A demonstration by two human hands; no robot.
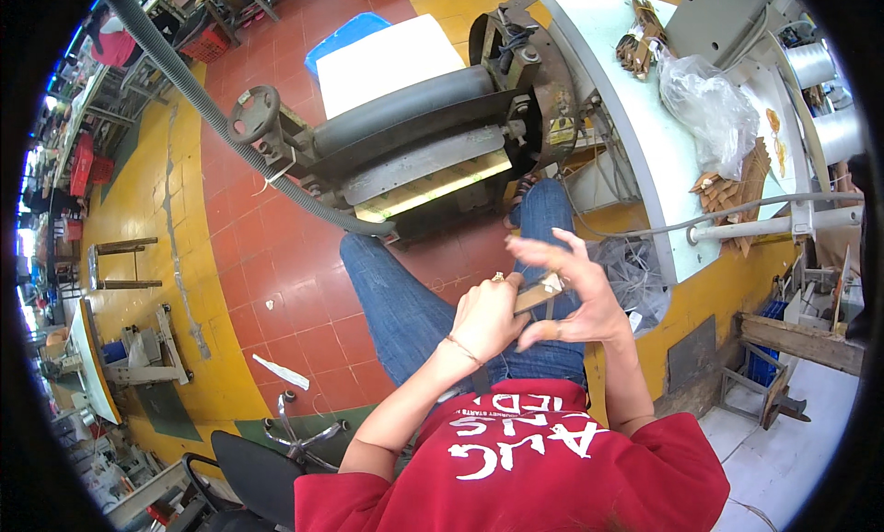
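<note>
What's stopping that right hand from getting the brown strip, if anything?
Nothing visible blocks the right hand: it's open, thumb and fingers to either side of the strip, which the left hand holds. A pale bit shows at the strip's end.

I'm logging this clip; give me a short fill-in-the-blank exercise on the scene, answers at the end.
1. The bare right hand is open; the bare hand closed around the flat tan strip is the ____ one.
2. Beyond the dark cylindrical roller lies a rectangular sheet coloured ____.
3. The crumpled clear plastic bag lies on the pale table, to the person's ____.

Missing words: left; white; right.
</note>
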